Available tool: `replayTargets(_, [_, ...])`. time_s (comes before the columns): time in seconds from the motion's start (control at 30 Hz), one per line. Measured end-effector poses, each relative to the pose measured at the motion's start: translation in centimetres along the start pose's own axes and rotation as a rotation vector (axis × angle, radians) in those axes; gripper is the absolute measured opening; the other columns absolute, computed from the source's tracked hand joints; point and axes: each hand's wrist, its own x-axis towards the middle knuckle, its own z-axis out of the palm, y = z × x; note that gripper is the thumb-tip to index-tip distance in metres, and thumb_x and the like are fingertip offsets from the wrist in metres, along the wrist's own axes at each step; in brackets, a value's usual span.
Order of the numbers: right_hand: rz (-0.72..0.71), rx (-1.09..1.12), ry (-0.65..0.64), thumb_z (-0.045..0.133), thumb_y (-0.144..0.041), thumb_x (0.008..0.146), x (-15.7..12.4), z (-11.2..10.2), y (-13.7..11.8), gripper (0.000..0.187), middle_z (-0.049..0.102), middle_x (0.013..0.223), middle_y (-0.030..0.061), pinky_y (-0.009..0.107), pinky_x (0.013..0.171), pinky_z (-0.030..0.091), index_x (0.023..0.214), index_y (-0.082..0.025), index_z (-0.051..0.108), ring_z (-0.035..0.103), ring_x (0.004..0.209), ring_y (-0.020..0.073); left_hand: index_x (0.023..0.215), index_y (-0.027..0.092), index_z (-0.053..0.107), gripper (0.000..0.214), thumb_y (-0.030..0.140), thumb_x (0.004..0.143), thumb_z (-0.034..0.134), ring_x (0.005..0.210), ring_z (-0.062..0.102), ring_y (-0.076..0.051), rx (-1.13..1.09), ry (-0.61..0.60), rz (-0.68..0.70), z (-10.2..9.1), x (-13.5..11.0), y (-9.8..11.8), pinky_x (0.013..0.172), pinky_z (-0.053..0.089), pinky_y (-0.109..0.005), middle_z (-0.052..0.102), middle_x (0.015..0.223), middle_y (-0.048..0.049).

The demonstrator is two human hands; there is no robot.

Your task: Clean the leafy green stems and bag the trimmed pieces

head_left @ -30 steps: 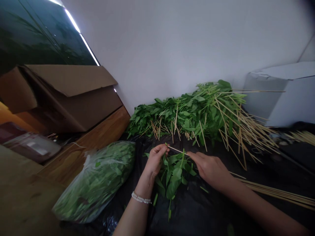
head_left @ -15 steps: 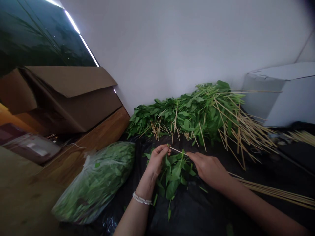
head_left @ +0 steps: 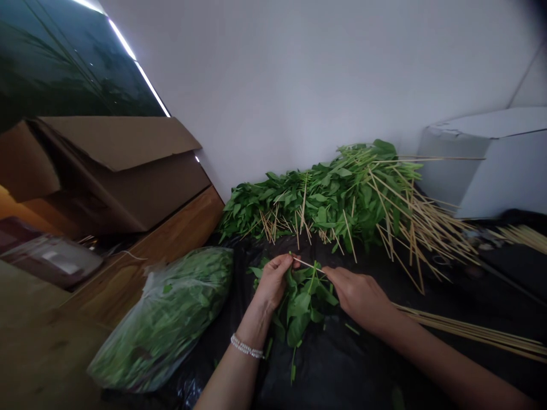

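Pale wood, thin and straight: the slender skewer-like stick (head_left: 306,263) lies between the two hands, above a black plastic sheet (head_left: 329,376). Its far end meets the left hand (head_left: 273,280), whose thumb and fingers are pinched together over a short green stem end (head_left: 290,253); the exact contact there is hidden by the fingers. Its near end is gripped by the right hand (head_left: 360,297), fingers curled and closed around the stick.

Between the hands, a green leafy sprig (head_left: 301,304) hangs with one upright stem crossing the stick; whether that stem is pierced cannot be told. Small cut pieces of green stem (head_left: 352,329) lie scattered on the sheet near the sprig. A white beaded bracelet (head_left: 247,347) sits on the left wrist.

Beyond the hands, a long heap of green leafy stems (head_left: 316,199) lies along a plain white wall (head_left: 277,85); pale sticks (head_left: 440,228) protrude from it, most densely at its right end. Further loose straight pale sticks (head_left: 474,332) lie beside the right forearm.

To the left rests a translucent plastic bag filled with green leaves (head_left: 166,327). Outermost stand a brown cardboard box with raised flaps (head_left: 141,185), left, and a white box (head_left: 508,165), right.
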Motion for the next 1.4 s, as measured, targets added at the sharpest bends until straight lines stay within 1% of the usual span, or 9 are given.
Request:
replayTargets(0.2, [-0.02,0.007,0.029,0.036,-0.004,0.088,0.0,0.0,-0.3,0.036,0.068,0.087,0.0035,0.024,0.061,0.041,0.113,-0.018,0.057,0.066,0.072,0.0153,0.071,0.012,0.074,0.029,0.035,0.059,0.086,0.064,0.061,-0.01,0.048,-0.067,-0.022,0.7,-0.5,-0.6,0.064,0.047,-0.02,0.072,0.075,-0.0054])
replayTargets(0.5, [-0.053,-0.061,0.07,0.041,-0.005,0.086,0.1,0.6,-0.3,0.037,0.067,0.084,0.0028,0.024,0.057,0.041,0.118,-0.017,0.057,0.065,0.068,0.0157,0.073,0.012,0.074,0.036,0.042,0.058,0.085,0.064,0.064,-0.014,0.162,-0.095,-0.041,1.1,-0.9,-1.3,0.068,0.049,-0.025,0.072,0.071,-0.0062])
replayTargets(0.67, [0.027,-0.037,0.269,0.036,-0.004,0.085,0.3,-0.4,0.9,0.037,0.071,0.09,0.0069,0.026,0.062,0.046,0.113,-0.015,0.059,0.067,0.07,0.0167,0.077,0.012,0.075,0.051,0.062,0.072,0.066,0.069,0.065,-0.016,0.218,0.037,0.117,-0.2,0.0,0.0,0.064,0.047,-0.024,0.073,0.078,-0.0098])
replayTargets(0.73, [0.108,0.0,0.356,0.036,-0.006,0.086,0.5,-1.1,1.7,0.035,0.071,0.093,0.0073,0.027,0.064,0.048,0.111,-0.016,0.059,0.069,0.075,0.0185,0.082,0.013,0.075,0.045,0.057,0.073,0.068,0.072,0.065,-0.016,0.281,0.109,0.205,-1.1,0.3,1.0,0.065,0.047,-0.024,0.074,0.085,-0.0099])
replayTargets(0.83, [0.207,0.016,0.406,0.036,-0.011,0.088,0.6,-2.0,2.6,0.032,0.071,0.095,0.0072,0.029,0.06,0.048,0.109,-0.018,0.059,0.069,0.078,0.0214,0.083,0.016,0.076,0.028,0.041,0.07,0.074,0.069,0.062,-0.015,0.449,0.155,0.291,-2.4,0.8,1.8,0.067,0.046,-0.024,0.074,0.083,-0.0075])
replayTargets(1.0, [0.23,0.041,0.396,0.036,-0.016,0.09,0.7,-2.4,3.0,0.029,0.071,0.089,0.0056,0.029,0.058,0.047,0.108,-0.02,0.058,0.069,0.076,0.0217,0.075,0.02,0.077,0.011,0.025,0.067,0.071,0.071,0.062,-0.019,0.826,0.056,0.321,-3.5,1.1,1.3,0.069,0.046,-0.028,0.073,0.076,-0.0055])
replayTargets(1.2, [0.242,0.019,0.395,0.036,-0.016,0.092,0.8,-2.0,2.7,0.027,0.071,0.095,0.006,0.032,0.063,0.048,0.109,-0.019,0.057,0.07,0.081,0.0233,0.073,0.024,0.077,0.017,0.013,0.062,0.069,0.077,0.061,-0.021,1.136,0.037,0.368,-4.6,1.2,1.2,0.079,0.043,-0.032,0.071,0.077,-0.0042])
replayTargets(1.3, [0.219,0.041,0.394,0.036,-0.017,0.093,0.7,-1.9,2.5,0.027,0.071,0.097,0.0069,0.031,0.063,0.049,0.109,-0.019,0.057,0.07,0.082,0.0231,0.068,0.024,0.076,0.014,0.013,0.063,0.07,0.079,0.06,-0.022,1.175,0.013,0.41,-4.5,1.2,1.2,0.084,0.042,-0.034,0.071,0.074,-0.0042])
replayTargets(1.4, [0.211,0.059,0.388,0.035,-0.016,0.092,0.7,-2.0,2.4,0.027,0.072,0.092,0.0061,0.031,0.062,0.049,0.108,-0.019,0.057,0.07,0.078,0.0217,0.071,0.024,0.075,0.011,0.015,0.067,0.07,0.086,0.06,-0.023,1.061,0.105,0.529,-3.8,1.0,1.6,0.09,0.04,-0.035,0.072,0.082,-0.0042])
